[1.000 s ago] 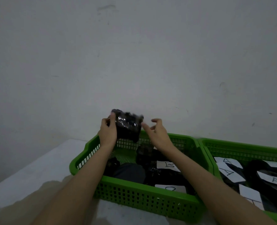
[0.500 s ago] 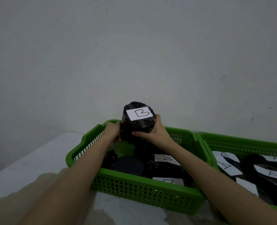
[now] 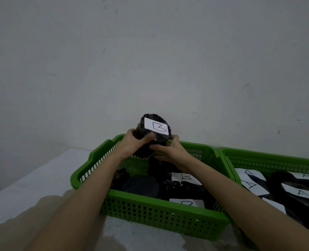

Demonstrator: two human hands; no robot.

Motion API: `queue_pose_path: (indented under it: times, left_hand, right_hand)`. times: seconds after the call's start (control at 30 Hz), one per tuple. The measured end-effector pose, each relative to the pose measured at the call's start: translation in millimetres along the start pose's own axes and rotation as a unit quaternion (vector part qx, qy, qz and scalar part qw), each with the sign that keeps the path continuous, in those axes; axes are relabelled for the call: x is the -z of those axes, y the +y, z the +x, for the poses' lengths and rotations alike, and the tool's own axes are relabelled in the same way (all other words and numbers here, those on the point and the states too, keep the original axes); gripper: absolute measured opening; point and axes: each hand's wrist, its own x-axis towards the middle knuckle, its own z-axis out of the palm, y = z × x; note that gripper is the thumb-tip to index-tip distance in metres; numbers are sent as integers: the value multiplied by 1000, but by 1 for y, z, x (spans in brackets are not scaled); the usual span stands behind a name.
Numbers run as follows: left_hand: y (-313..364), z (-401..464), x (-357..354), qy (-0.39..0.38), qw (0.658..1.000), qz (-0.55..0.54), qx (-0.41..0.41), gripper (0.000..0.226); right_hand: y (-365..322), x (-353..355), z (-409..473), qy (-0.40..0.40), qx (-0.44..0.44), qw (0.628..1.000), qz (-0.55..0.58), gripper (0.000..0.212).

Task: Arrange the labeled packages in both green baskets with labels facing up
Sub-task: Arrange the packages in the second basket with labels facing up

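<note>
A black package point(image 3: 152, 134) with a white label marked B on its upper face is held above the far end of the left green basket point(image 3: 150, 212). My left hand point(image 3: 133, 144) grips its left side and my right hand point(image 3: 170, 148) grips its lower right. Inside the left basket lie several dark packages, two showing white labels point(image 3: 185, 178), and one dark package point(image 3: 141, 185) showing none. The right green basket point(image 3: 269, 160) holds dark packages with white labels marked A point(image 3: 249, 182).
Both baskets stand side by side on a white table point(image 3: 32, 187) against a plain grey wall point(image 3: 150, 60). The table's left edge runs diagonally at the left. The right basket is cut off by the frame's right edge.
The package was turned over, so its B label now faces up. My right hand, apart from it a second ago, now grips it. The package has tilted slightly since half a second ago.
</note>
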Motion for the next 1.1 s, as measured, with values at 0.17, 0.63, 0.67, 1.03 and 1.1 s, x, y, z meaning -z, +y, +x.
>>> queue_pose_path:
  times: [0.17, 0.63, 0.67, 1.03, 1.1]
  left_hand:
    - [-15, 4, 0, 72, 991, 108, -18, 107]
    - [-22, 0, 8, 2, 919, 346, 187, 101]
    - [-22, -2, 9, -15, 906, 382, 182, 89]
    - [-21, 0, 8, -25, 894, 410, 181, 90]
    - [-20, 0, 9, -32, 894, 407, 187, 94]
  right_hand:
    - [0, 1, 2, -59, -4, 991, -124, 76]
    - [-7, -11, -11, -187, -52, 938, -289, 44]
    - [-10, -14, -15, -232, -64, 912, -333, 50]
    - [-16, -15, -21, -324, -58, 911, -247, 32]
    - [-16, -15, -22, -343, -59, 902, -257, 36]
